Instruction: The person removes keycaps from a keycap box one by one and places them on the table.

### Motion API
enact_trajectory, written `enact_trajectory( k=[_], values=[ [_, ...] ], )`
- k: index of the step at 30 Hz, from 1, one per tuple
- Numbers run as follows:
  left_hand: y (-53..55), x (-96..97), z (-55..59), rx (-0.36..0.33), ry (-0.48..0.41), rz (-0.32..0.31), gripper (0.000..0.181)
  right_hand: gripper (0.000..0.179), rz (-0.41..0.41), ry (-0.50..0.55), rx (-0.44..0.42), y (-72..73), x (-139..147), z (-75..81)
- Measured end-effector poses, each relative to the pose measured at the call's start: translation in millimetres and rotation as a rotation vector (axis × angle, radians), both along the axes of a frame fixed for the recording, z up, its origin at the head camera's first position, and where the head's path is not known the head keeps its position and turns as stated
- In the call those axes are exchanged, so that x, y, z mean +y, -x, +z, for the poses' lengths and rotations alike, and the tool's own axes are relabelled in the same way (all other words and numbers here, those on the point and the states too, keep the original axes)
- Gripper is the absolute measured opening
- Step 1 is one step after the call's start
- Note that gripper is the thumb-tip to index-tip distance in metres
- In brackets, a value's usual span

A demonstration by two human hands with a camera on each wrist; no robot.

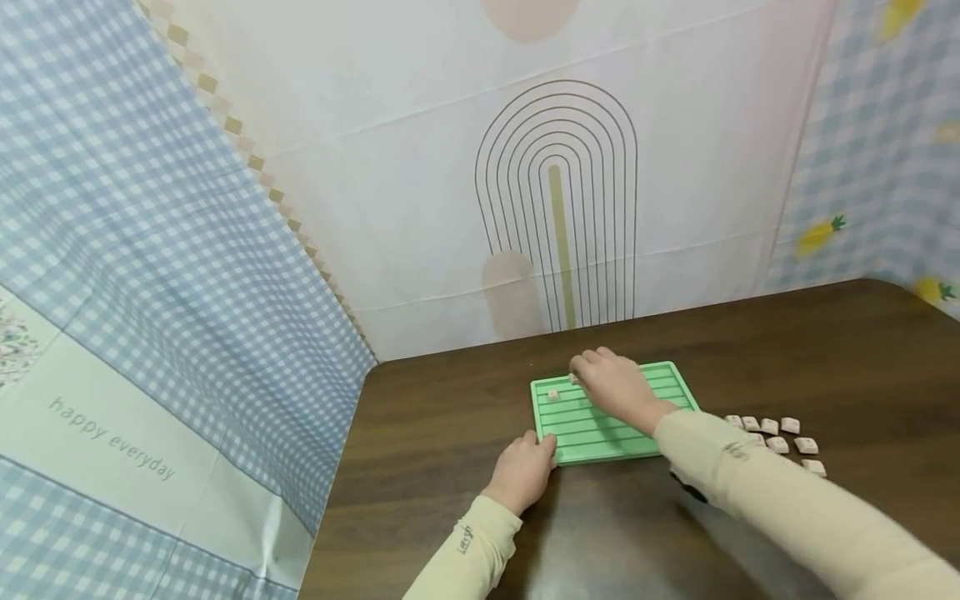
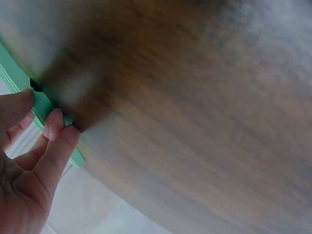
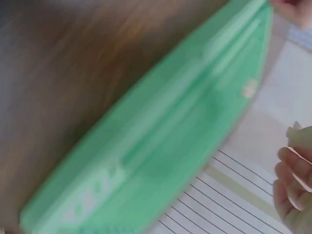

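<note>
A green ridged tray (image 1: 600, 429) lies on the table, with one small white tile (image 1: 553, 394) in its upper left part. My left hand (image 1: 521, 471) grips the tray's near left corner; in the left wrist view its thumb and fingers pinch the green edge (image 2: 44, 105). Above the tray's far side, my right hand (image 1: 615, 387) holds another small pale tile (image 3: 299, 137) between thumb and fingertips. The right forearm covers part of the tray's right side in the head view.
Several loose white tiles (image 1: 777, 445) are scattered on the brown table (image 1: 427, 467) to the right of the tray, partly behind the right sleeve. A patterned cloth (image 1: 420, 233) hangs behind the table's far edge, and blue checked cloth (image 1: 187, 208) hangs at the left.
</note>
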State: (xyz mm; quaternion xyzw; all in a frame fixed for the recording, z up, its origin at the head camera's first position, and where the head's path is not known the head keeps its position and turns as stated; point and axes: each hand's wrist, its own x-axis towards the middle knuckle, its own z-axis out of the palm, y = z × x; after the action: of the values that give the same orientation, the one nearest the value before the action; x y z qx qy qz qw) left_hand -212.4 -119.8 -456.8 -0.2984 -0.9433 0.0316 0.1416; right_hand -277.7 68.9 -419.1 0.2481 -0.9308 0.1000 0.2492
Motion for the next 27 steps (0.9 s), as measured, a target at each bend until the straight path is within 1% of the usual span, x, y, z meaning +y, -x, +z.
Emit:
enact_trajectory(
  k=[3, 6, 8, 10, 14, 17, 20, 23, 27],
  values=[
    [0.9, 1.4, -1.2, -0.01, -0.005, 0.002, 0.019, 0.008, 0.016, 0.023, -0.058, -18.9, 23.1, 21.0],
    [1.0, 1.9, -1.3, -0.014, -0.011, 0.009, 0.017, 0.009, -0.003, 0.019, -0.128, -42.6, 49.3, 36.2],
    [0.8, 1.7, -0.5, -0.024, -0.01, 0.016, 0.016, 0.01, -0.015, 0.001, -0.158, -58.8, 67.4, 40.2],
    [0.4, 1.4, 0.6, -0.037, -0.007, 0.021, 0.016, 0.011, -0.033, -0.022, -0.179, -74.8, 85.6, 39.3],
    [0.7, 0.0, 2.6, -0.056, -0.004, 0.023, 0.016, 0.011, -0.095, -0.045, -0.243, -101.1, 121.3, 26.8],
    [1.5, -0.8, 3.3, -0.056, -0.005, 0.022, 0.016, 0.013, -0.152, -0.053, -0.297, -116.4, 144.6, 10.5],
    [1.9, -1.4, 2.8, -0.061, -0.002, 0.024, 0.016, 0.016, -0.182, -0.061, -0.342, -128.5, 158.6, -7.7],
    [1.5, -1.2, 2.2, -0.057, -0.006, 0.023, 0.017, 0.018, -0.179, -0.078, -0.33, -135.6, 165.0, -23.5],
    [0.6, 1.1, 0.9, -0.042, -0.022, 0.015, 0.018, 0.022, -0.157, -0.102, -0.221, -139.3, 168.5, -36.6]
  ],
)
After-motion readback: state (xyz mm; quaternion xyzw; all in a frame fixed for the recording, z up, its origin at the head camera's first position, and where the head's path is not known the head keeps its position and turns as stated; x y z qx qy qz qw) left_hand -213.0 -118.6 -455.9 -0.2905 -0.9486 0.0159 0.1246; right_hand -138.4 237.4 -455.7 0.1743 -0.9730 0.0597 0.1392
